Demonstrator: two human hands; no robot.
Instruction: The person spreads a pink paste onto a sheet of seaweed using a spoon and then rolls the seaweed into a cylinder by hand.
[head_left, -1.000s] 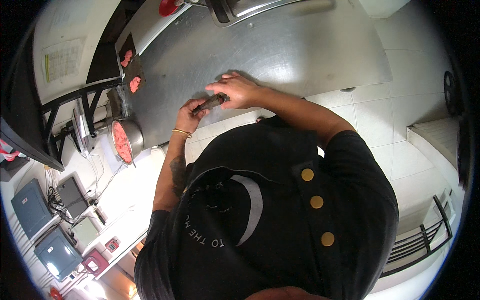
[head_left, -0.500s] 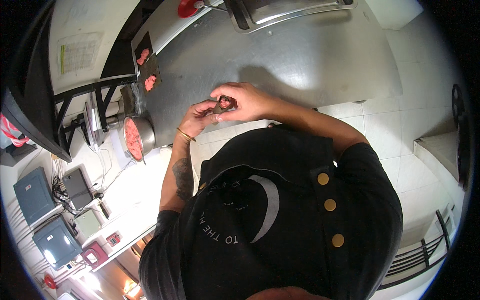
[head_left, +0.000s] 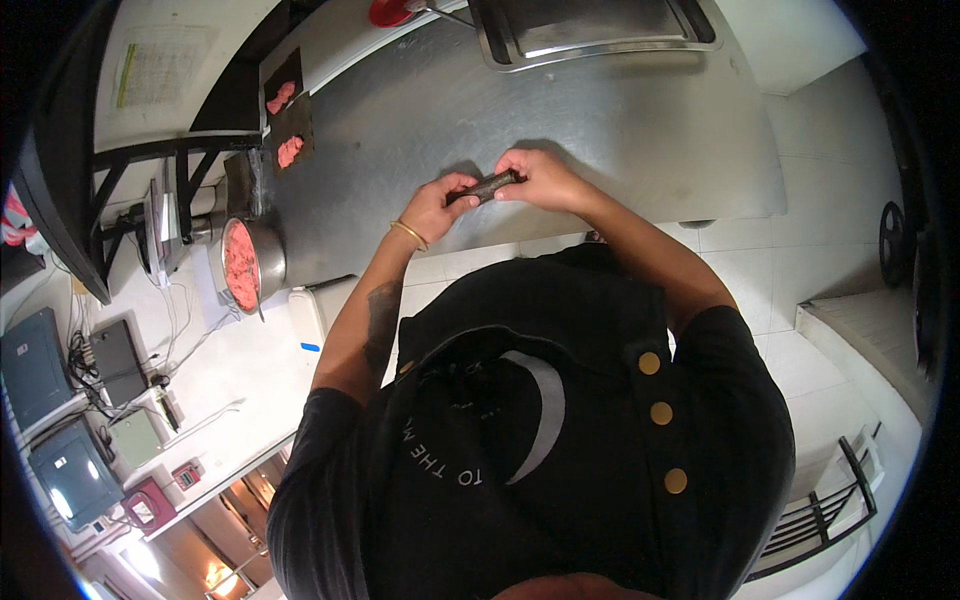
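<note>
Dark seaweed roll (head_left: 483, 187) held just above the steel counter (head_left: 640, 130), near frame center. Left hand (head_left: 437, 205) pinches its 8 o'clock end, right hand (head_left: 538, 177) wraps the 2 o'clock end (both clenched on it). Risk: uneven squeeze could split the wrap or push filling out. 2 pink portions on dark sheets (head_left: 289, 150) at 10 o'clock, bowl of pink mix (head_left: 242, 264) at 9.

Bright overhead light washes my steel bench (head_left: 620, 130), with soft glare toward twelve o'clock. Shadows are faint. Fisheye bending curves every edge, and the rim falls black.
</note>
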